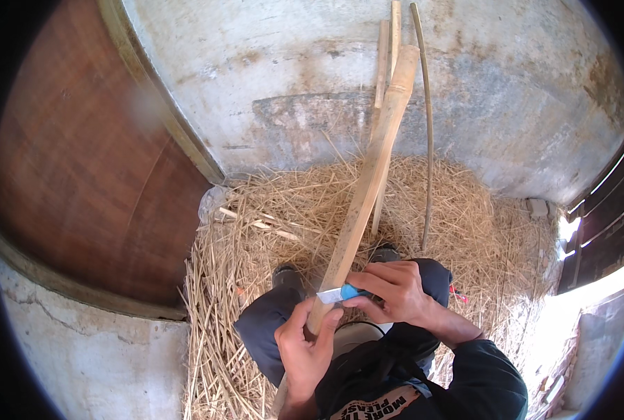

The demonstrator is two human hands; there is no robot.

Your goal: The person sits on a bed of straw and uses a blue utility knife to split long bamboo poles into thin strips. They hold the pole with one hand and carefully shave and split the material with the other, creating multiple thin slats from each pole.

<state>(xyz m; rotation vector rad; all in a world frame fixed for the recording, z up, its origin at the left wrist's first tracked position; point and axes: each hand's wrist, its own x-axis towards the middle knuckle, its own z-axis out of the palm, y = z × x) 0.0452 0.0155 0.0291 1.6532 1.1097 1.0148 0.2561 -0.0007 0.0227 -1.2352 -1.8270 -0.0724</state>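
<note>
A long split bamboo pole (368,175) runs from my lap up and away toward the far wall, its top end leaning slightly right. My left hand (308,346) is wrapped round the near part of the pole, with the thumb along one side. In my right hand (396,290) is a utility knife (343,292) with a blue handle. Its flat metal blade lies across the bamboo, just beyond my left fingers. The fingertips of my right hand pinch the handle close to the blade.
Loose straw (284,196) covers the floor around my feet. Thin bamboo strips (383,63) and a slender stick (427,126) lean against the stained wall (494,91). A brown panel (95,154) stands at left, dark slats (606,217) at right.
</note>
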